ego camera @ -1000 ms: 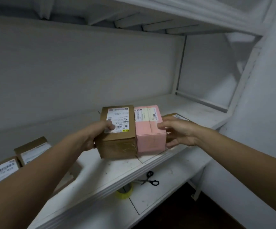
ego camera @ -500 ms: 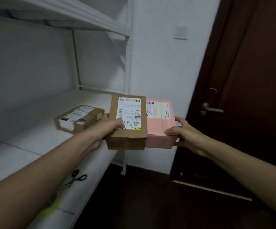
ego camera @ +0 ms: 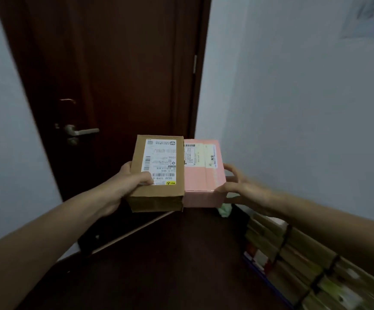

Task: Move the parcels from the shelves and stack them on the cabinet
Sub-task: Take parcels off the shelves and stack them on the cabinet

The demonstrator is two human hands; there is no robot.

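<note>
Two parcels are held side by side in the air, pressed together between my hands. The brown cardboard parcel (ego camera: 157,175) with a white shipping label is on the left, and my left hand (ego camera: 128,182) grips its left side with the thumb on the label. The pink parcel (ego camera: 204,177) touches it on the right, and my right hand (ego camera: 237,186) presses against its right side with fingers spread. The shelves and the cabinet are out of view.
A dark wooden door (ego camera: 114,86) with a metal handle (ego camera: 78,132) stands straight ahead. White walls flank it. Bundled stacks of paper or books (ego camera: 304,260) lie along the right wall on the dark floor (ego camera: 159,265). A pale green object (ego camera: 225,210) sits near the corner.
I have turned right, away from the white shelves, carrying both parcels along. The shelves, scissors and remaining parcels have left the view; the door now fills the middle.
</note>
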